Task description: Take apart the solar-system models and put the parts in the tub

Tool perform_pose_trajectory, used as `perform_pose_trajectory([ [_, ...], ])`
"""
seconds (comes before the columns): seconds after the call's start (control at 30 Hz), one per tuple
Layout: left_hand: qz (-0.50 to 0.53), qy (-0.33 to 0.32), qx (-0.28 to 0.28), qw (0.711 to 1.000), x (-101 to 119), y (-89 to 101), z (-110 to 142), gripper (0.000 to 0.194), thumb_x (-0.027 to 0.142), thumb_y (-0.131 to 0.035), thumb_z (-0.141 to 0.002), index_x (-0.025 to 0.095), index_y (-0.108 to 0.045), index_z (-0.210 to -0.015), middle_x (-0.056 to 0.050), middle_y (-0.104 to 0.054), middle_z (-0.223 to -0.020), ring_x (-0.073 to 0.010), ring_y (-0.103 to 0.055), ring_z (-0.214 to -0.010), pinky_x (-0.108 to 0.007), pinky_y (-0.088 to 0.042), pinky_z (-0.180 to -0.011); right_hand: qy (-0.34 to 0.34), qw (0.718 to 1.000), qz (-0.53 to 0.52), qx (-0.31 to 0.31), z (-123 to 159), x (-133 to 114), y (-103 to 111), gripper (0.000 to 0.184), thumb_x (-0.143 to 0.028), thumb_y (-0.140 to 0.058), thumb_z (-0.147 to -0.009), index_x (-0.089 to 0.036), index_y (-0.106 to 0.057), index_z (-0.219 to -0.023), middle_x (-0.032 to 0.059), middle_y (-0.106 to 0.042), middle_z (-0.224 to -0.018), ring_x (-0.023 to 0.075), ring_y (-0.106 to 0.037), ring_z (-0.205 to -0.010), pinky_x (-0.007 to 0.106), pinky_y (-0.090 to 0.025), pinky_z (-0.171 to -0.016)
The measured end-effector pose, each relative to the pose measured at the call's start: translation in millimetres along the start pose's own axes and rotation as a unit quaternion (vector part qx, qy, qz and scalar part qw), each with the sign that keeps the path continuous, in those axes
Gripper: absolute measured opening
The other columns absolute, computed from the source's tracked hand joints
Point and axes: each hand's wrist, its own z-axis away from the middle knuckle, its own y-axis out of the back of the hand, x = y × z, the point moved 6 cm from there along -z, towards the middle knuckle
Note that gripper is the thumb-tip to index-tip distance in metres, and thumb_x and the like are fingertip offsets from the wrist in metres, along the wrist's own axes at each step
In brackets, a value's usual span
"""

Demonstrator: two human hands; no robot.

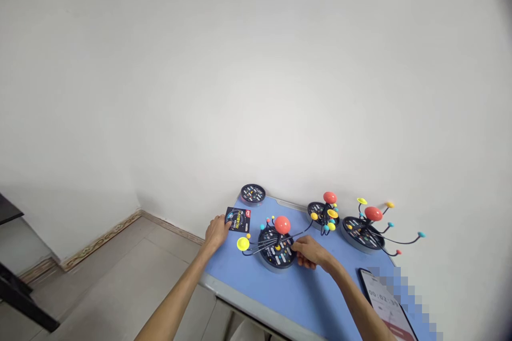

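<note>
A solar system model [277,258] stands near the middle of the table, with a round black printed base, a red ball on top and thin black arms carrying small coloured balls. My right hand [310,251] is closed at the right rim of its base, thumb and forefinger on the edge and the other fingers curled. My left hand [217,232] grips the left edge of a dark printed booklet [241,219], thumb on top. The booklet lies left of the model, with yellow lettering and a red corner mark.
Behind the booklet sits a round base [253,193] without arms. Two more models, one with bunched arms [330,198] and one with spread arms [373,214], stand at the right. A phone [386,301] showing a timer lies on the blue table [256,287], against the white wall.
</note>
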Motion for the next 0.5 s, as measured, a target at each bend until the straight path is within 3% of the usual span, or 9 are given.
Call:
perform_pose_trajectory([
  [0.17,0.045,0.004,-0.007,0.999,-1,-2.9,0,0.031,0.028,-0.043,-0.098,0.016,-0.061,-0.119,-0.014,-0.069,-0.117,-0.024,-0.064,-0.11,-0.029,-0.043,-0.086,0.029,0.999,0.007,0.041,4,0,0,0.028,-0.015,-0.047,-0.086,-0.02,-0.045,-0.058,-0.0052,-0.055,-0.045,0.0057,-0.043,-0.031,0.017,-0.026,-0.031],
  [0.27,0.089,0.023,0.015,0.996,-3,-1.3,0,0.024,0.027,-0.05,-0.094,0.017,-0.065,-0.109,-0.013,-0.071,-0.111,-0.0242,-0.065,-0.107,-0.029,-0.043,-0.084,0.049,0.996,0.016,0.077,6,-2,1,0.026,-0.014,-0.048,-0.085,-0.02,-0.046,-0.059,-0.0061,-0.054,-0.045,0.006,-0.044,-0.033,0.017,-0.027,-0.031],
  [0.37,0.154,0.064,0.063,0.984,-14,6.6,-2,0.009,0.024,-0.061,-0.084,0.017,-0.066,-0.083,-0.012,-0.073,-0.095,-0.0268,-0.067,-0.098,-0.031,-0.044,-0.08,0.054,0.994,0.022,0.096,7,-3,0,0.026,-0.01,-0.046,-0.083,-0.02,-0.046,-0.059,-0.0062,-0.055,-0.045,0.0063,-0.047,-0.034,0.016,-0.029,-0.031],
  [0.5,0.277,0.14,0.167,0.936,-53,28.0,8,0.02,0.03,-0.064,-0.078,0.019,-0.056,-0.063,-0.007,-0.067,-0.069,-0.0239,-0.065,-0.076,-0.03,-0.043,-0.066,0.048,0.993,0.024,0.103,5,-2,0,0.026,-0.01,-0.045,-0.081,-0.02,-0.046,-0.058,-0.0061,-0.055,-0.044,0.007,-0.049,-0.034,0.017,-0.032,-0.033],
])
